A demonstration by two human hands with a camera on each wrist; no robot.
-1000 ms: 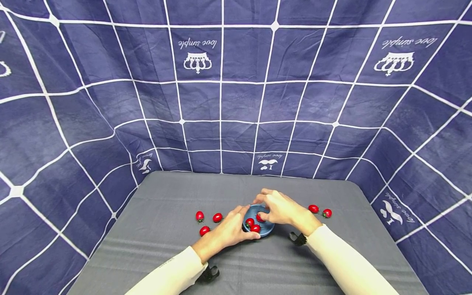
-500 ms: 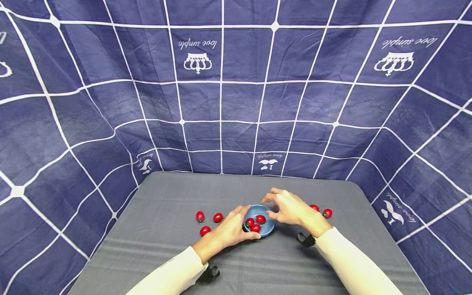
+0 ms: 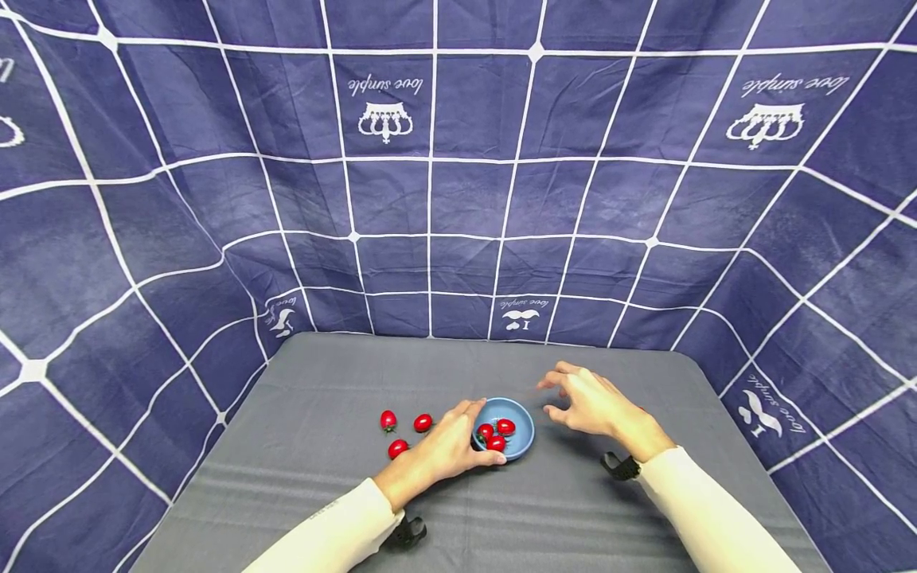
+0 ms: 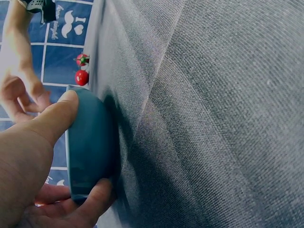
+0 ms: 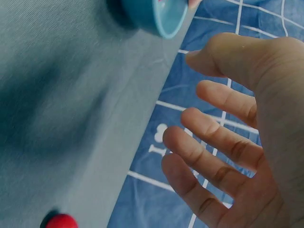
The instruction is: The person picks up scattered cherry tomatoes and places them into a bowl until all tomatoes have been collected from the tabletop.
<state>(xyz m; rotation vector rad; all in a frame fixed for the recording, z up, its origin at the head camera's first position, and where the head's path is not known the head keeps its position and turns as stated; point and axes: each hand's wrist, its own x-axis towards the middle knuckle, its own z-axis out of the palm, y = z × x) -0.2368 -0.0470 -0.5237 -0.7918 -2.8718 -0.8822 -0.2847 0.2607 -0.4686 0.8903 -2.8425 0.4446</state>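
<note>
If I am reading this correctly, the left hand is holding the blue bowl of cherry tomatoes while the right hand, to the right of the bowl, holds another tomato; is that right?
Not quite: the right hand holds nothing, as the right wrist view shows. The left hand does hold the blue bowl of cherry tomatoes.

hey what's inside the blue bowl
Three tomatoes lie inside the bowl. Whatever is directly beneath them is covered, and in the head view the left grip hides part of the bowl.
</note>
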